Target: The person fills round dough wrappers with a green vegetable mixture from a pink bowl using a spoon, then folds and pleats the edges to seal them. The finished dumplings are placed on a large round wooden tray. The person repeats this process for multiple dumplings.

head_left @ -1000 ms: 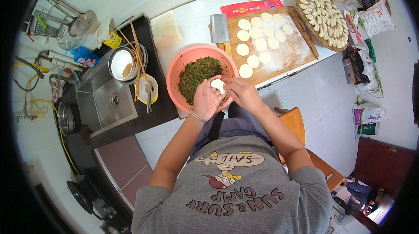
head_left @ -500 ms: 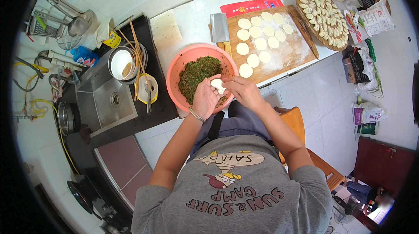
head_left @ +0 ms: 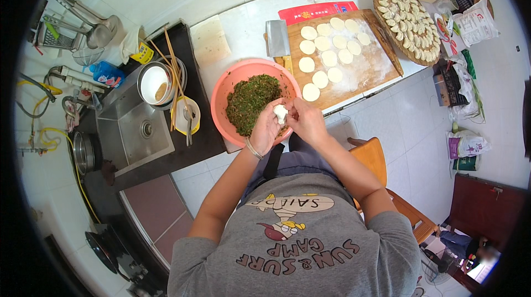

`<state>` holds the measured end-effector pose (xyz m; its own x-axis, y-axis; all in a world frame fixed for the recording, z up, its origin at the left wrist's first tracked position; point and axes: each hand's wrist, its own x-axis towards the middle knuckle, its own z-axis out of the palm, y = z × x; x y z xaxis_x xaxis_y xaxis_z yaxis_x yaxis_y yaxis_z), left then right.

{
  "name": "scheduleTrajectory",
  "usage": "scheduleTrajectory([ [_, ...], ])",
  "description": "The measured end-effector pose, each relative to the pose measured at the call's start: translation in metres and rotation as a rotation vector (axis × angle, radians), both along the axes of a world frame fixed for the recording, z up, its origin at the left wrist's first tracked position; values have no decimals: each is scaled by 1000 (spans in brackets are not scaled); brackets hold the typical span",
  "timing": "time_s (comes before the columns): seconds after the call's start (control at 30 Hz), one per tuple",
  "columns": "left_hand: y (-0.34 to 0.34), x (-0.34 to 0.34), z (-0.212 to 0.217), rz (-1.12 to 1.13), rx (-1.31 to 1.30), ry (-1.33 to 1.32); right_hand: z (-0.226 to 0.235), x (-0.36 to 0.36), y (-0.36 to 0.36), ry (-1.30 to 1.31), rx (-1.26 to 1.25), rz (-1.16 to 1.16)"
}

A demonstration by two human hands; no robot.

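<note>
A small white dumpling (head_left: pixel 280 112) is held between my two hands over the near right rim of a pink basin (head_left: pixel 219 113). My left hand (head_left: pixel 266 126) cradles it from the left, fingers curled round it. From the right, my right hand (head_left: pixel 307 122) pinches its edge. Chopped green filling (head_left: pixel 249 100) lies in the basin. Just right of the basin, round dough wrappers (head_left: pixel 311 92) are spread on a floured wooden board (head_left: pixel 354 81). A cleaver (head_left: pixel 277 38) lies at the board's left edge.
A round tray of finished dumplings (head_left: pixel 406 26) stands at the far right, with a rolling pin (head_left: pixel 385 42) on the board beside it. At left are a steel sink (head_left: pixel 130 142), stacked bowls (head_left: pixel 155 85) and long chopsticks (head_left: pixel 176 75). A wooden chair (head_left: pixel 369 161) stands right of my legs.
Both hands have shifted slightly with the dumpling, which has turned more upright between the fingers. The basin, board and wrappers stay in place.
</note>
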<state>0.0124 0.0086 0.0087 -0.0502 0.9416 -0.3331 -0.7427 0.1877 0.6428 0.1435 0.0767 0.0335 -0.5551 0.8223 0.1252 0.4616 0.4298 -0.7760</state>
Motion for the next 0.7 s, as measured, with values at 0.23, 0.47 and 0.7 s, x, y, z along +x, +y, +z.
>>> scheduleTrajectory([
  [0.23, 0, -9, 2, -37, -19, -46, 9, 13, 19, 72, 172, 246],
  [0.47, -1, -5, -3, -64, -16, -42, 0, 10, 19, 96, 156, 287],
  [0.7, 3, 2, -3, -42, -48, 116, -2, 2, 11, -81, 6, 115],
])
